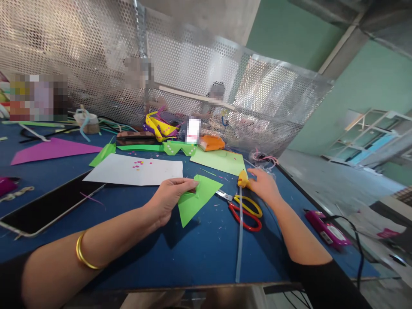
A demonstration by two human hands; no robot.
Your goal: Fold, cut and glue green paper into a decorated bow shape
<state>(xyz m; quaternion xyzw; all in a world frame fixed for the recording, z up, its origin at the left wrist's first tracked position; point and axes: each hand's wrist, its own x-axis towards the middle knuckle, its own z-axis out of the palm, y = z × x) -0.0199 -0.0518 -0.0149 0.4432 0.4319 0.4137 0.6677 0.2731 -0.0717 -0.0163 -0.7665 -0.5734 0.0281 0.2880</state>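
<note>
While the left hand (170, 195) is pinching the green paper (206, 195) between thumb and fingers above the middle of the table (199, 262), the right hand (265, 186) is touching the right side of the yellow glue gun (243, 178), toward the table's right edge. The view is not showing whether the right fingers are closing fully around the glue gun. Relative to the green paper, the glue gun is lying to the right and slightly toward the far edge; the right hand is therefore standing nearer to it. The long axis of the glue stick (240, 244) is running from the glue gun almost straight back to the near edge, its free end pointing at the person. The green paper is slanting, one corner pointing right, toward the glue gun. Between the two, the scissors (227, 196) are lying with their handles crossing behind the glue stick.
</note>
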